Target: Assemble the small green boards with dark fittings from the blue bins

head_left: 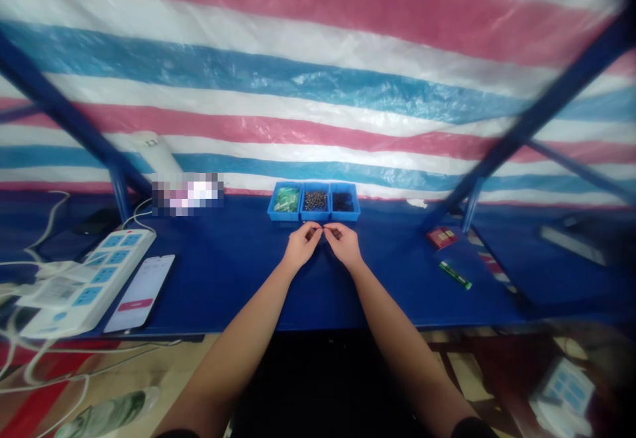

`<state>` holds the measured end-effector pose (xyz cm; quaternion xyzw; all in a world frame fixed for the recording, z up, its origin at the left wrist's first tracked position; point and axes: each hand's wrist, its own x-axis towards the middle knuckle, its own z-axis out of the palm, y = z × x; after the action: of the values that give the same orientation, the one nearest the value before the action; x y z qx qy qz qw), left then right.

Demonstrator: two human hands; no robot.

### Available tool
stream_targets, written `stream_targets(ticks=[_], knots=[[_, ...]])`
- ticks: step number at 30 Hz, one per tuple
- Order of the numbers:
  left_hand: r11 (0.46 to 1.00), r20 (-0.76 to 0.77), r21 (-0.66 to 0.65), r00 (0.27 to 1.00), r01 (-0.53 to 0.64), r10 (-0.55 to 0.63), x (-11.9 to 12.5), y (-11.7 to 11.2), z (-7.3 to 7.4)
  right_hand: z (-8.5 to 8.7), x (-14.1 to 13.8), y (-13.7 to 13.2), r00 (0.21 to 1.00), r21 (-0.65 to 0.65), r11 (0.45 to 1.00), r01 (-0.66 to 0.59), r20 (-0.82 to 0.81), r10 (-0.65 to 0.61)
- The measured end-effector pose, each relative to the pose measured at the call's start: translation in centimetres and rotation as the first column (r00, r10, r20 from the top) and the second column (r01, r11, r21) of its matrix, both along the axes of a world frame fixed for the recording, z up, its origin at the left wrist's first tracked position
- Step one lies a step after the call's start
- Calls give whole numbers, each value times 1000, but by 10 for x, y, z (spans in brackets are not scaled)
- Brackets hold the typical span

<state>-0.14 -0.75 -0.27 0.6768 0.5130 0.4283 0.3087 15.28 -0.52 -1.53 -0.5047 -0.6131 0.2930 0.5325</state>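
Observation:
My left hand (301, 244) and my right hand (344, 242) meet fingertip to fingertip just in front of three small blue bins. Fingers on both hands are curled into a pinch, and what lies in them is too small to name. The left bin (269, 214) has green and clear slim pieces (287, 199) in it. Many small brass-coloured metal parts (315, 200) fill the middle bin (315, 215). In the right bin (348, 216) are black pieces (342, 201).
On the left of the blue table (223, 279) lie a white power strip (94, 279) with cables and a phone (142, 292). A red packet (441, 237) and a green tube-like wrapper (455, 275) are on the right. Blue frame bars (501, 140) slant up at both sides before a striped sheet (318, 93).

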Motion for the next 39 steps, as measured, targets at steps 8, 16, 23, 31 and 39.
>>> stream_targets(ticks=[8,16,23,31,39], knots=[[998,44,38,998,46,-48,-1,5,-11,0,1,1,999,-56,998,-24,-31,23],[991,56,127,998,28,-36,0,9,-14,-1,0,3,997,-115,992,-53,-58,46],[992,28,122,999,14,-17,0,9,-14,3,1,3,984,-135,990,-38,-178,13],[998,10,61,1000,-21,20,-1,8,-14,4,0,7,899,-244,967,-78,-436,-38],[1000,-3,25,1000,-16,17,-1,6,-11,2,4,11,818,-288,957,44,-540,-199]])
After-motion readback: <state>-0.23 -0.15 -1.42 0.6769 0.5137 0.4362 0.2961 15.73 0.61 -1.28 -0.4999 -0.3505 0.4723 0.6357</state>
